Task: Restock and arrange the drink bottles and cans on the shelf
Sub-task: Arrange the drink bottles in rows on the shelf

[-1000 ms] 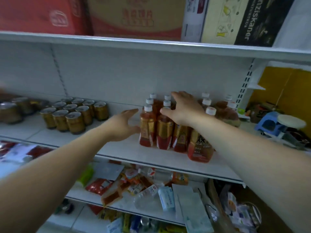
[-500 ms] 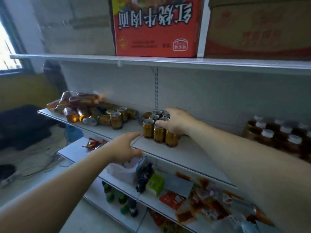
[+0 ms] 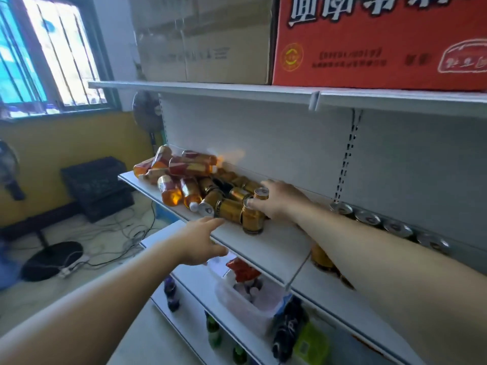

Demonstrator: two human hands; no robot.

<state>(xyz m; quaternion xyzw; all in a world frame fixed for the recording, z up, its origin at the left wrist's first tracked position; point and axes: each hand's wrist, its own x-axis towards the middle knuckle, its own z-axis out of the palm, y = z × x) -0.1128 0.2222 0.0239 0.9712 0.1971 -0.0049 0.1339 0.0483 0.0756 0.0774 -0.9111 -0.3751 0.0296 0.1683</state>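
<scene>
View swings left since half a second ago: the neat can block you were touching is now a row of cans point(image 3: 369, 220) behind your right forearm, and you're working the messy left end of the shelf point(image 3: 266, 250). Your right hand point(image 3: 280, 201) is moved onto that pile, fingers curled around a gold can point(image 3: 261, 194) with its top tilted toward the camera, thumb on the rim of an upright can point(image 3: 253, 219) just in front; grip depth is partly hidden. Your left hand point(image 3: 200, 242) is up from below the shelf edge: now flat, fingers straight, holding nothing, fingertips at the front lip just beside a tipped can point(image 3: 228, 210). More cans lie on their sides behind it, touching each other. Orange bottles point(image 3: 184, 169) are heaped at the far left end, all lying down, some stacked on others. Red carton point(image 3: 382, 48) and brown carton point(image 3: 203, 40) sit on the shelf above. Window point(image 3: 52, 48) is in view at left.
</scene>
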